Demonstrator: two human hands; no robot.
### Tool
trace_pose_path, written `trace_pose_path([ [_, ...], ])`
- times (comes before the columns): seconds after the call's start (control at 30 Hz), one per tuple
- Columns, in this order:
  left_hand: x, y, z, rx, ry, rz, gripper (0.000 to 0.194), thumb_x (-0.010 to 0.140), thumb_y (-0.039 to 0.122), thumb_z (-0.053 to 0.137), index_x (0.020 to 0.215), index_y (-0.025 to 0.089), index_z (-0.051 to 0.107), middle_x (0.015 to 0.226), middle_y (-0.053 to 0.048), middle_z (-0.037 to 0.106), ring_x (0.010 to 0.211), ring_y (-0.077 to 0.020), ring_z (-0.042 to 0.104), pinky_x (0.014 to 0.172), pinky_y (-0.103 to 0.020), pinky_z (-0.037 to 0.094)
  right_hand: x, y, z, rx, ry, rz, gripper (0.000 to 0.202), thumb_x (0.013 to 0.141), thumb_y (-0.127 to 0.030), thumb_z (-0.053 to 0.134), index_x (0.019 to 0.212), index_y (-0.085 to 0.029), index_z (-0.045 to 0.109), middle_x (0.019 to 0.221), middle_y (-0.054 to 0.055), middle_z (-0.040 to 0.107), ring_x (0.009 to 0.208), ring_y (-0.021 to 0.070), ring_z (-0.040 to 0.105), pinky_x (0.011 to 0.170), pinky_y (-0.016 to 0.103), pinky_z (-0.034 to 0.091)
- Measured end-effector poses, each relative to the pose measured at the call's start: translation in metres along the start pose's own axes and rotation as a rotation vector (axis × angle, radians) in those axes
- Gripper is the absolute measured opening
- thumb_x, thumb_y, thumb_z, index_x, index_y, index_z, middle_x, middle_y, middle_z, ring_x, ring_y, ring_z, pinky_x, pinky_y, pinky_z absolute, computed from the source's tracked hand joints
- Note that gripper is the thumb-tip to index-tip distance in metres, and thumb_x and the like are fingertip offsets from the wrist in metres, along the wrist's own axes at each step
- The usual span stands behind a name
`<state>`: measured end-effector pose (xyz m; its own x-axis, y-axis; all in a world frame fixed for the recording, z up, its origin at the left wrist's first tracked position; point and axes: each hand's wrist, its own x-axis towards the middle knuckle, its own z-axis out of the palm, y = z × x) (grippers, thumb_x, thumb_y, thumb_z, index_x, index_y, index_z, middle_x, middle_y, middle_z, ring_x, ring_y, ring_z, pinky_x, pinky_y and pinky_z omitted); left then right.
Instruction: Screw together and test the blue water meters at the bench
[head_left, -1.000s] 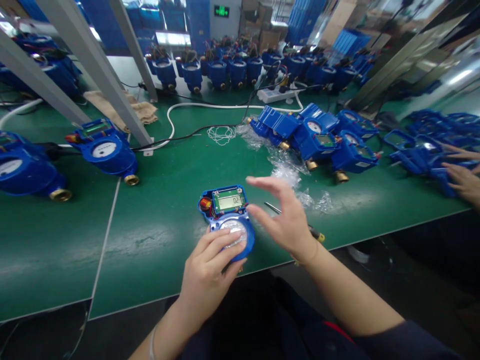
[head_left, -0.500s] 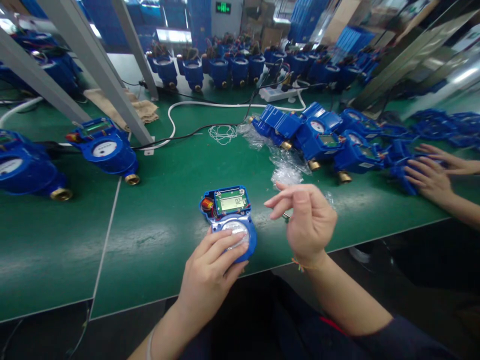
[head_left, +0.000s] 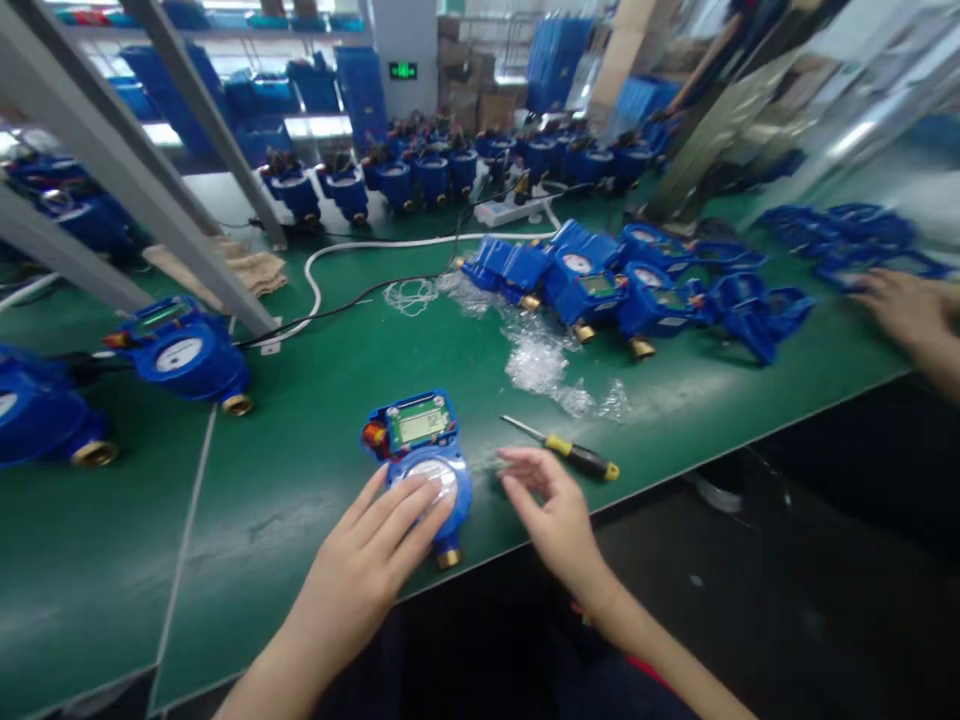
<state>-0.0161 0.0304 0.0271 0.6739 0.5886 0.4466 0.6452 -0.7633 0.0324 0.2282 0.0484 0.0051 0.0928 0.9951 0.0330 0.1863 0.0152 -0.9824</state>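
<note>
A blue water meter (head_left: 461, 495) lies near the table's front edge, its brass pipe end toward me. Its upper compartment is uncovered, showing a circuit board with a display (head_left: 420, 424) and a wrapped orange-red part at its left. My left hand (head_left: 375, 545) rests on the meter, fingers stretched flat across its round dial. Just right of the meter, my right hand (head_left: 551, 510) hovers with curled fingers, a gap between thumb and forefinger. I see nothing clearly held in it. Behind that hand, a yellow-and-black screwdriver (head_left: 581, 457) lies on the table, blade pointing left.
Clear plastic wrap (head_left: 540, 365) lies before a cluster of blue meters (head_left: 585, 285). Two more meters (head_left: 184, 350) stand left by grey metal posts. A white cable (head_left: 315, 280) and a power strip (head_left: 510, 208) lie further back. A co-worker's hand (head_left: 904, 310) reaches in at right.
My view has shifted. My right hand has moved down toward the meter, leaving the screwdriver in plain sight. The display's digits no longer read clearly. The co-worker's hands have moved off the nearer blue parts.
</note>
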Motion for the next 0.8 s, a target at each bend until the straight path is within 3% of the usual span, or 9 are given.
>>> trace_pose_path([
  [0.13,-0.008,-0.017,-0.007,0.027,0.045,0.06,0.041,0.095,0.017,0.057,0.135,0.013,0.058,0.132,-0.01,0.067,0.122,-0.0214,0.063,0.126,-0.039,0.027,-0.012,0.0,0.022,0.082,-0.14,-0.012,0.012,0.089,-0.028,0.065,0.101,-0.028,0.067,0.112,0.006,0.071,0.09,0.0229,0.07,0.081,0.038,0.058],
  [0.27,0.017,-0.013,-0.021,-0.033,0.055,0.018,0.024,0.092,0.017,0.06,0.115,0.012,0.063,0.116,-0.01,0.072,0.107,-0.0203,0.069,0.114,-0.036,0.046,-0.023,0.0,0.017,0.055,-0.138,-0.084,0.018,0.089,-0.032,0.066,0.107,-0.029,0.067,0.122,0.008,0.068,0.1,0.0253,0.069,0.083,0.039,0.06],
  [0.37,0.048,-0.011,-0.032,-0.126,-0.089,-0.01,0.031,0.083,0.019,0.067,0.112,0.012,0.059,0.1,-0.008,0.074,0.097,-0.0225,0.07,0.106,-0.039,0.052,-0.024,0.012,0.006,-0.003,-0.083,-0.115,0.021,0.087,-0.038,0.068,0.105,-0.029,0.07,0.123,0.01,0.068,0.103,0.0279,0.07,0.082,0.039,0.062],
  [0.5,0.079,-0.036,-0.044,-0.146,-0.339,-0.061,0.044,0.076,0.043,0.076,0.106,0.014,0.06,0.092,-0.009,0.072,0.09,-0.027,0.069,0.087,-0.037,0.056,-0.01,0.042,0.01,-0.01,-0.099,-0.104,0.031,0.079,-0.045,0.073,0.102,-0.025,0.073,0.118,0.011,0.071,0.099,0.0281,0.072,0.076,0.034,0.064],
  [0.57,0.088,-0.047,-0.052,-0.141,-0.423,-0.059,0.051,0.076,0.051,0.075,0.105,0.013,0.059,0.089,-0.01,0.071,0.087,-0.0284,0.068,0.085,-0.038,0.054,-0.007,0.048,0.015,0.005,-0.111,-0.08,0.035,0.078,-0.047,0.073,0.103,-0.023,0.072,0.116,0.011,0.071,0.095,0.0261,0.073,0.075,0.031,0.064],
  [0.8,0.112,-0.05,-0.066,-0.142,-0.611,-0.126,0.049,0.07,0.045,0.082,0.102,0.016,0.059,0.089,-0.009,0.07,0.093,-0.03,0.066,0.082,-0.036,0.05,-0.011,0.023,0.02,0.072,-0.157,0.075,0.034,0.077,-0.045,0.072,0.097,-0.018,0.071,0.091,0.01,0.074,0.08,0.0232,0.07,0.072,0.035,0.059],
])
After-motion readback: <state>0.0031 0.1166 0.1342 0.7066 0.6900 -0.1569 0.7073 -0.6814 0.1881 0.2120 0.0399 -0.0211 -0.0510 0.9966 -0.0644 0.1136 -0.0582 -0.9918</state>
